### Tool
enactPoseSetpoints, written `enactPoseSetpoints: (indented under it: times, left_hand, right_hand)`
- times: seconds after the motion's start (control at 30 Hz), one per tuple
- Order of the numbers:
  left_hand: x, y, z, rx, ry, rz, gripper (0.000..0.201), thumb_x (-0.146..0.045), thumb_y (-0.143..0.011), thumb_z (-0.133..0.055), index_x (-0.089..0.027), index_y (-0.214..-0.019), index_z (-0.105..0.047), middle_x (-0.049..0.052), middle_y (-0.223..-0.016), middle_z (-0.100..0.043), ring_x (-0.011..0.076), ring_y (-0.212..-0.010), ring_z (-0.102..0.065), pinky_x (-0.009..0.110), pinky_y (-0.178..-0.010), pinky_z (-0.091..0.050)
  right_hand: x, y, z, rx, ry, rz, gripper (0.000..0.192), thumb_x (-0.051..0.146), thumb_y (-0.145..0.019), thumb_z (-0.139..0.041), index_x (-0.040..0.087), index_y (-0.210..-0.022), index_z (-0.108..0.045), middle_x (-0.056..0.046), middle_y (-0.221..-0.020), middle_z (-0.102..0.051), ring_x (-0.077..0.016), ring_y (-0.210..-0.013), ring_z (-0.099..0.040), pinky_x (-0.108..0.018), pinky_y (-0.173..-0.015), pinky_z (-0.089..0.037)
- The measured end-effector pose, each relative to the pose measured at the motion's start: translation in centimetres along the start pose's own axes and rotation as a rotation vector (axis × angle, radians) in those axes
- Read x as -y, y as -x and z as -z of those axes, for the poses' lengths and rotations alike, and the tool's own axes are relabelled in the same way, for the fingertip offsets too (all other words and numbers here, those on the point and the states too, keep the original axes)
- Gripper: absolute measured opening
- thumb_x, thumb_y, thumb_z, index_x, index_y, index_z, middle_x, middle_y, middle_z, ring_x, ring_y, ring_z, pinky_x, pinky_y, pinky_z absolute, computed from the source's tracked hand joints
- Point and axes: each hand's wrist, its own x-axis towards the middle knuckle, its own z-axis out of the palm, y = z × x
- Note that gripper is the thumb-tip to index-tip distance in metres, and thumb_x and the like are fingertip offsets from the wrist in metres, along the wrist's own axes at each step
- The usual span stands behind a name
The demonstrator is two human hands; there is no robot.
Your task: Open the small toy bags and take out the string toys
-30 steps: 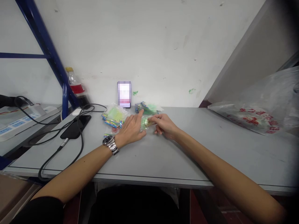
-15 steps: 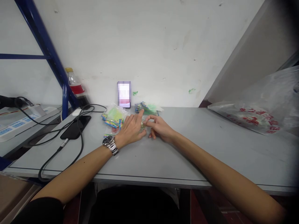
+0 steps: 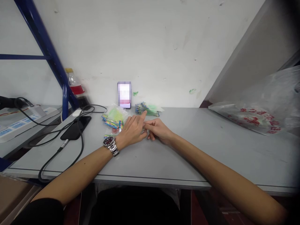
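My left hand (image 3: pixel 132 130), with a steel watch on its wrist, is over the grey table with its index finger stretched out and its thumb low. Close against it, my right hand (image 3: pixel 158 130) pinches with thumb and forefinger. Between them shows a sliver of a small clear plastic bag (image 3: pixel 144 131); most of it is hidden by the fingers. Left of my left hand lies a pile of clear bags with yellow-green contents and colourful printed strips (image 3: pixel 112 120). Beyond my fingertips sits a second pile of green packets (image 3: pixel 150 109).
A lit phone (image 3: pixel 124 95) leans on the wall. On the left are a black phone (image 3: pixel 75 128) with a cable, a power strip (image 3: pixel 17 125), a bottle (image 3: pixel 76 87) and a blue metal frame (image 3: pixel 44 43). A large plastic bag (image 3: pixel 260 115) lies on the right.
My right fingers have closed in against the left fingertips, covering the yellowish part of the small bag visible before. My left hand has barely moved.
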Motion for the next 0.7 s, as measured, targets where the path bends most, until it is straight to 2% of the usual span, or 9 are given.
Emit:
enactPoseSetpoints:
  times: [0.17,0.27,0.37,0.5,0.7]
  left_hand:
    - [-0.11,0.07,-0.05,-0.002,0.016,-0.014,0.072,-0.033,-0.086,-0.05,-0.006,-0.145,-0.02,0.013,-0.097,-0.061,0.0272,-0.09,-0.055,0.038,-0.078,-0.041]
    - [-0.19,0.07,-0.13,-0.013,0.022,-0.034,0.071,-0.032,-0.087,-0.049,-0.006,-0.145,-0.017,0.013,-0.1,-0.06,0.0266,-0.091,-0.055,0.038,-0.079,-0.041]
    - [-0.23,0.07,-0.27,-0.021,0.039,-0.04,0.071,-0.03,-0.088,-0.048,-0.007,-0.146,-0.016,0.013,-0.1,-0.06,0.0262,-0.091,-0.055,0.037,-0.078,-0.042]
    - [-0.22,0.06,-0.34,-0.021,0.052,-0.034,0.071,-0.029,-0.087,-0.048,-0.006,-0.146,-0.017,0.013,-0.098,-0.06,0.0264,-0.09,-0.054,0.038,-0.078,-0.042]
    - [-0.27,0.08,-0.26,0.012,0.076,-0.022,0.074,-0.027,-0.084,-0.049,-0.008,-0.148,-0.016,0.012,-0.1,-0.059,0.028,-0.093,-0.054,0.04,-0.08,-0.041]
  right_hand:
    - [0.52,0.08,0.39,-0.088,0.026,-0.01,0.015,0.025,-0.072,-0.062,0.014,-0.063,-0.067,0.004,-0.042,-0.055,-0.0047,-0.028,-0.04,-0.021,-0.038,-0.042]
    - [0.62,0.11,0.5,-0.105,0.013,-0.034,0.013,0.02,-0.071,-0.059,0.014,-0.061,-0.065,0.003,-0.046,-0.058,-0.0031,-0.026,-0.037,-0.02,-0.034,-0.039]
    - [0.63,0.19,0.28,-0.101,0.034,-0.056,0.011,0.019,-0.069,-0.06,0.014,-0.06,-0.065,0.002,-0.046,-0.058,-0.0044,-0.028,-0.042,-0.017,-0.028,-0.028]
    - [0.6,0.36,-0.32,-0.121,0.012,-0.052,0.017,0.029,-0.072,-0.064,0.014,-0.065,-0.068,0.001,-0.046,-0.057,-0.0069,-0.033,-0.049,-0.016,-0.024,-0.018]
    - [0.36,0.38,-0.2,-0.019,0.101,-0.028,0.021,0.032,-0.074,-0.065,0.015,-0.063,-0.068,0.004,-0.044,-0.055,-0.0042,-0.028,-0.041,-0.017,-0.031,-0.035]
